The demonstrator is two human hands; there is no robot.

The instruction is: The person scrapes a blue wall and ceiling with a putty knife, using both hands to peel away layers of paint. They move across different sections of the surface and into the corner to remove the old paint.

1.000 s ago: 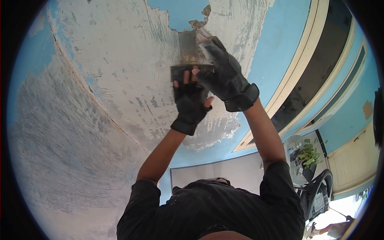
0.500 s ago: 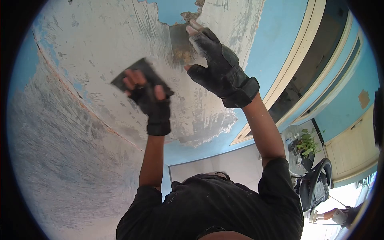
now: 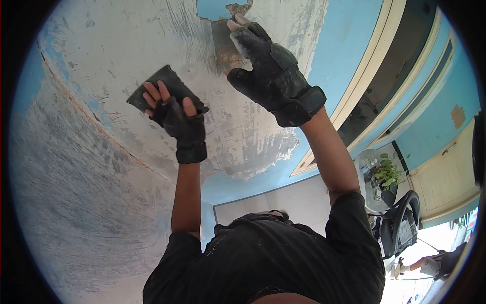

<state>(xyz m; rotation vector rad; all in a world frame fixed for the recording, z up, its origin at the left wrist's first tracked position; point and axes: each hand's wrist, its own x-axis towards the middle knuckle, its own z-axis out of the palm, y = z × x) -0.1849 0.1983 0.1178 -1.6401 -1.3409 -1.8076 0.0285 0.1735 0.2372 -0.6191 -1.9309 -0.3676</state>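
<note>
In a black fingerless glove, my left hand [image 3: 177, 116] presses a dark rectangular piece of sandpaper [image 3: 169, 76] against the scraped wall [image 3: 238, 126]. Its fingers lie across the sheet, and the thumb is on the right part of it. My right hand [image 3: 271, 73], gloved the same way and dusted white, holds nothing. Its thumb stands apart from the fingers, whose tips reach beside a chipped hole [image 3: 238, 9] and a bare brownish-grey patch [image 3: 225, 45]. Around the hands the wall shows whitish filler, scratches and ragged edges of blue paint.
A cream window frame [image 3: 372, 66] runs along the right. Farther off are a potted plant [image 3: 389, 175] by a glass table [image 3: 373, 195], a black stroller-like item [image 3: 400, 228] and a person's leg [image 3: 417, 264]. A rough crack [image 3: 96, 119] crosses the wall at left.
My left hand and the sandpaper have moved left and slightly up over the wall. My right hand appears a little farther left and up, its thumb still apart.
</note>
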